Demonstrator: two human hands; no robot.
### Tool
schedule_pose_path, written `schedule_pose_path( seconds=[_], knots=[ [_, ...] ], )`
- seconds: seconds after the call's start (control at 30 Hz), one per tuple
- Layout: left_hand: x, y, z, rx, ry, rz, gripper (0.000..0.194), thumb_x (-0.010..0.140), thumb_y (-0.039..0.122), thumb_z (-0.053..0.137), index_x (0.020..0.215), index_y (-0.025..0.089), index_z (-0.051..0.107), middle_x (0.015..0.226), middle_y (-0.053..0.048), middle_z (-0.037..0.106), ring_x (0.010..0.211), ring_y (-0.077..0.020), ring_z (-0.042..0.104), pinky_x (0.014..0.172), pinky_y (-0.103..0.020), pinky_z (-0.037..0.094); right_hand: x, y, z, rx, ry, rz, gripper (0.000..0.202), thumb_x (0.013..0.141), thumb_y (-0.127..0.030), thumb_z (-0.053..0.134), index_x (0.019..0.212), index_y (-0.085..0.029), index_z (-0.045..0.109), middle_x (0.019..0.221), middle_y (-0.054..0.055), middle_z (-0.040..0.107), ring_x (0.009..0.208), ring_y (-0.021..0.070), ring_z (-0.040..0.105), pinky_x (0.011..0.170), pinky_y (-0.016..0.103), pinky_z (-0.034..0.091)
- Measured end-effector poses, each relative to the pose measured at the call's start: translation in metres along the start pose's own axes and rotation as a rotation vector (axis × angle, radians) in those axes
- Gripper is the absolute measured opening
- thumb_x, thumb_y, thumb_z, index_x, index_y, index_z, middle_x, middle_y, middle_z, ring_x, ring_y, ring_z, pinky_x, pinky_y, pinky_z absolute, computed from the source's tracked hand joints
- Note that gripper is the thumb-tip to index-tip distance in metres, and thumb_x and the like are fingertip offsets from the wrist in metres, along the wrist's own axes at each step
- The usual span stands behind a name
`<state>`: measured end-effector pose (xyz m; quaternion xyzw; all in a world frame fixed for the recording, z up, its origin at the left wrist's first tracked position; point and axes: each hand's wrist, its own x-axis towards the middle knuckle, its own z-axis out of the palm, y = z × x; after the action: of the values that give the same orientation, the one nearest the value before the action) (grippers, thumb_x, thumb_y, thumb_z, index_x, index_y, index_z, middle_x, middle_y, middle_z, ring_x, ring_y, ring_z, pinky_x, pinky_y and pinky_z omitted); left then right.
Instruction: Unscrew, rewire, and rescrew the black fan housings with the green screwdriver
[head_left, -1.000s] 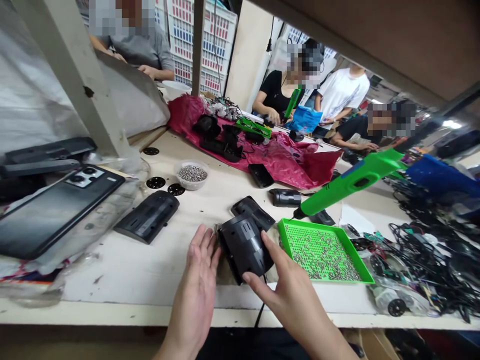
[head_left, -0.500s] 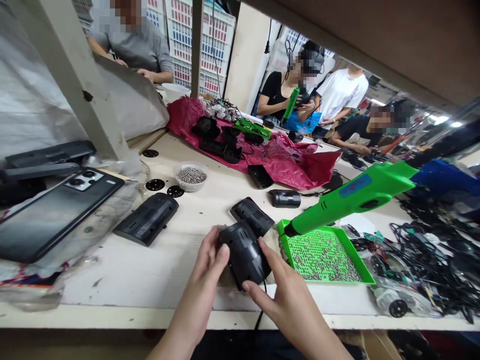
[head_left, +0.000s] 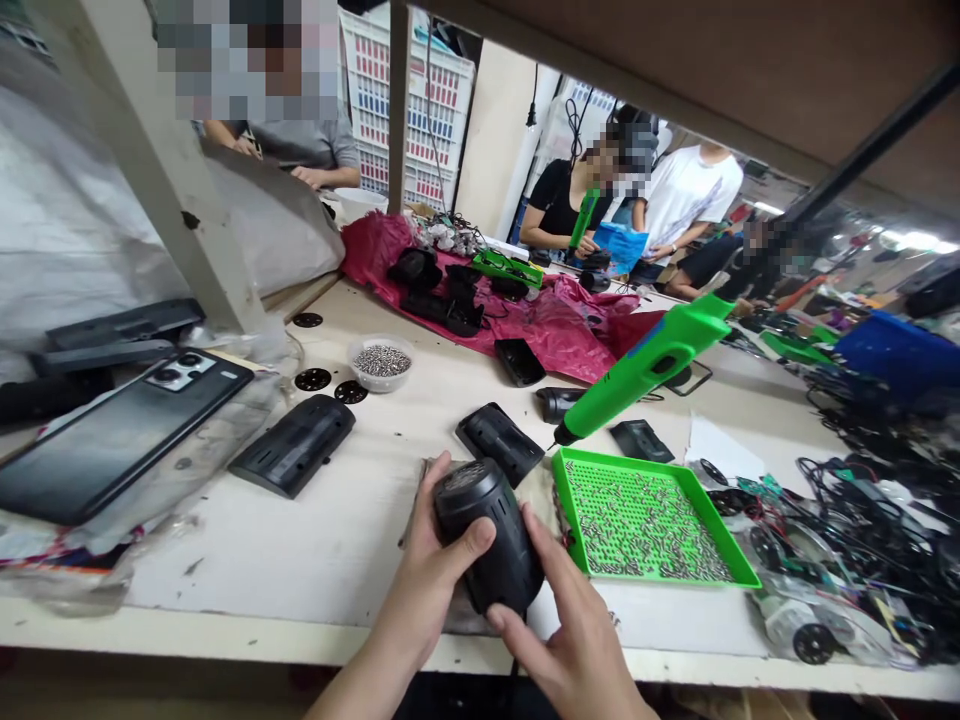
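Observation:
Between both hands is a black rounded plastic housing (head_left: 491, 540) with a grille on its far end and a cord at its near end. My left hand (head_left: 435, 555) wraps its left side, thumb across the top. My right hand (head_left: 559, 600) grips the right side and near end with thumb and fingers. Just beyond lies a black curved shell (head_left: 501, 440). A green electric screwdriver (head_left: 649, 365) hangs tilted, its tip by the corner of a green tray (head_left: 750, 578) of small screws. Another black shell (head_left: 296, 445) lies to the left.
A smartphone (head_left: 127, 430) lies at the left on plastic wrap. A clear bowl (head_left: 381, 362) holds small metal parts, with black discs (head_left: 313, 379) nearby. Pink plastic sheeting (head_left: 577, 335) with black parts crosses the back. Tangled cables (head_left: 870, 530) cover the right side. Several people work beyond.
The housing has tilted up in my hands, so its grille end now shows. My left thumb lies further over it. The green screwdriver has swung left and hangs more steeply.

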<state>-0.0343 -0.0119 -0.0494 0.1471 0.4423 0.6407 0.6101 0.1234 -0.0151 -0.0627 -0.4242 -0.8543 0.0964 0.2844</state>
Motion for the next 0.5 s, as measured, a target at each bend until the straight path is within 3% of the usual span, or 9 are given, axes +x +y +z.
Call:
schedule_pose_path(
  seconds=[0.27,0.5],
  knots=[
    [0.0003,0.0014,0.0008,0.002,0.028,-0.009,0.088,0.060,0.047,0.084,0.138,0.029,0.046,0.128,-0.008,0.061,0.120,-0.0291,0.056,0.104,-0.041,0.039,-0.0047,0.0004,0.0047,0.062,0.018,0.059,0.071,0.090,-0.034,0.057,0.152,-0.022,0.023,0.146,0.013,0.049,0.129,0.0300,0.054,0.100,0.046,0.053],
    [0.0026,0.0011,-0.0016,0.003,0.037,-0.032,0.088,0.061,0.050,0.083,0.138,0.031,0.046,0.134,-0.007,0.058,0.127,-0.0290,0.050,0.108,-0.041,0.035,-0.0011,-0.0021,0.0005,0.015,0.018,0.054,0.069,0.090,-0.033,0.057,0.150,-0.019,0.026,0.140,0.017,0.054,0.125,0.0306,0.058,0.095,0.045,0.056]
  ],
)
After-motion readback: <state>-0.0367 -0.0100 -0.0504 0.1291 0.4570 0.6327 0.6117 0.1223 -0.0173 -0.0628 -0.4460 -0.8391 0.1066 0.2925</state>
